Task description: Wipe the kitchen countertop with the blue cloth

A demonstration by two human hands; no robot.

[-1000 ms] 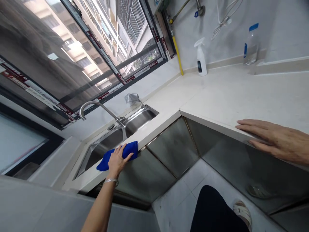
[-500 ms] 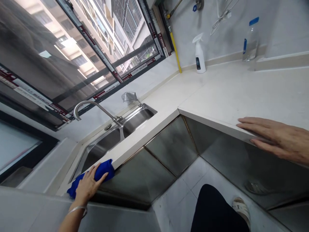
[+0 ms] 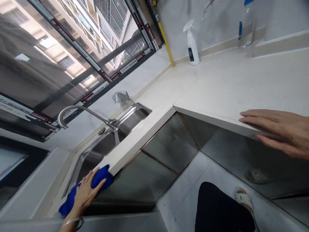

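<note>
My left hand (image 3: 85, 190) presses a bunched blue cloth (image 3: 102, 176) over the front edge of the counter beside the sink. Its fingers spread across the top and its thumb comes round the front side; the palm hides part of the cloth. At the right, my right hand (image 3: 282, 127) rests on the edge of the white countertop (image 3: 227, 87), fingers stretched flat on top and thumb lower, by the front face. No object shows in it. The double steel sink (image 3: 117, 137) with its curved faucet (image 3: 84, 108) lies behind the left hand.
A white spray bottle (image 3: 192, 48) and a clear plastic bottle (image 3: 246, 30) stand along the back wall. A yellow pipe (image 3: 166, 45) runs down near the window. Dark glossy cabinet doors (image 3: 170, 143) drop to the tiled floor (image 3: 188, 183). A low wall borders the left side.
The camera view has shifted and turned slightly, so the sink and bottles sit further left and mostly higher. Both hands stay at the counter edge; the cloth looks slightly rearranged under the left hand.
</note>
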